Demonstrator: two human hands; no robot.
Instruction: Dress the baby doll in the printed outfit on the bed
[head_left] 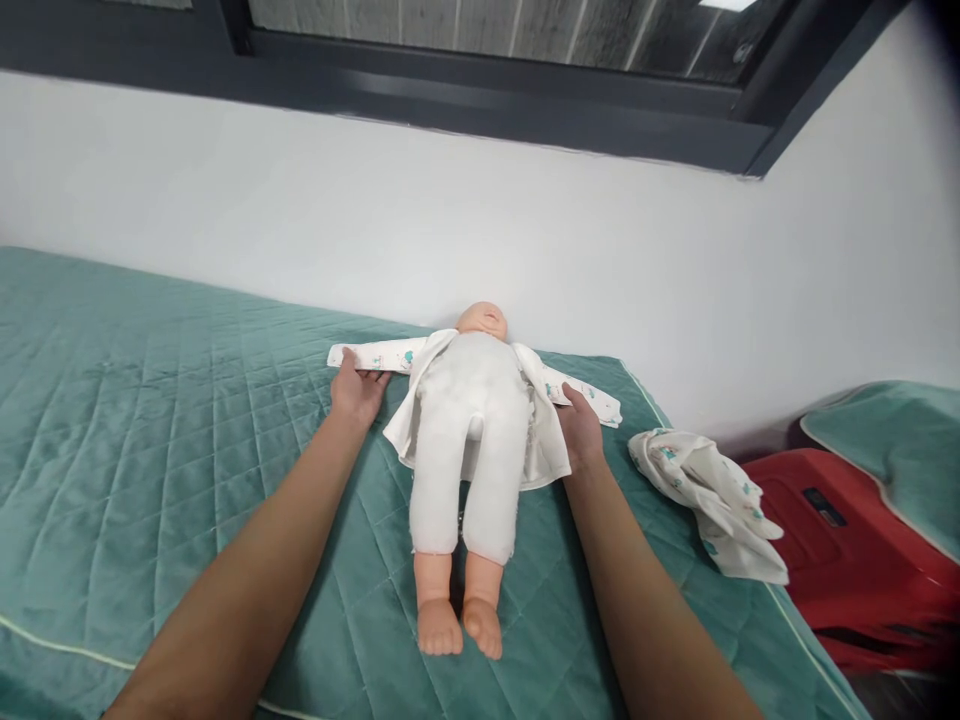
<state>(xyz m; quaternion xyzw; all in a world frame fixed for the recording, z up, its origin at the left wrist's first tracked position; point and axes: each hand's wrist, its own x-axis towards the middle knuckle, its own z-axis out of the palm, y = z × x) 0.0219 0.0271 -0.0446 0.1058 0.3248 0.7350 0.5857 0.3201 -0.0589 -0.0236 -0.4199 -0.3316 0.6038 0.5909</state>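
Observation:
A baby doll [472, 400] with a white cloth body lies on its back, its feet toward me. It wears an open white baby shirt [546, 455] with a small printed pattern; the sleeves stretch out to both sides and the doll's hands do not show. My left hand [358, 390] is closed around the left-side sleeve [386, 355], thumb on top and fingers beneath. On the other side, my right hand [579, 425] grips the right-side sleeve [589, 398] near the shirt's front panel, its fingers partly hidden under the cloth.
A green quilted cover [187, 430] spreads beneath the doll. A crumpled printed white garment [705, 495] lies at the right edge, beside a red plastic chair [840, 520] with green cloth [900, 450] over it. A white wall [300, 210] and dark window frame [450, 90] stand behind.

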